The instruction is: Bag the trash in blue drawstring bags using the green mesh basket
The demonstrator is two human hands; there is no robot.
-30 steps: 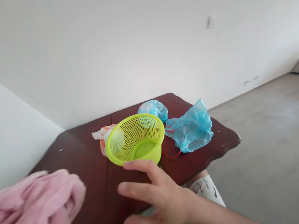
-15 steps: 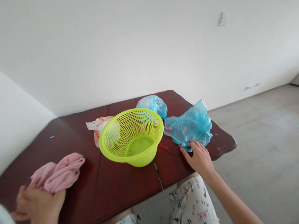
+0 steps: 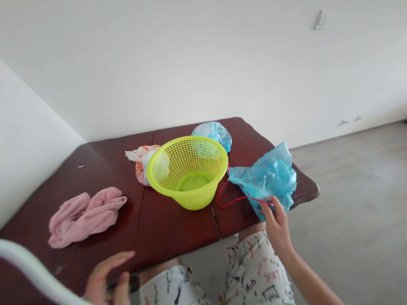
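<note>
Your right hand [image 3: 277,225] is pinched shut on the lower edge of the blue bag [image 3: 269,178], just where its red cord [image 3: 234,200] runs in, at the table's [image 3: 175,230] front right corner. The bag lies crumpled there, partly overhanging the edge, and the cord loops back over the tabletop toward the green basket [image 3: 187,172]. That basket stands upright near the middle of the table, just left of the bag, and nothing shows inside it. Your left hand [image 3: 110,287] hovers low at the front edge of the table, fingers loosely curved with the thumb near a small dark shape; you cannot tell from this view whether it grips anything. A pink cloth [image 3: 86,216] lies bunched on the left part of the table, well apart from both hands. Behind the basket sit 2 more bags: a small knotted blue bag [image 3: 215,132] at the back right and a white and orange bag [image 3: 141,162] touching its left side. A white curved bar [image 3: 35,275] crosses the lower left corner.
</note>
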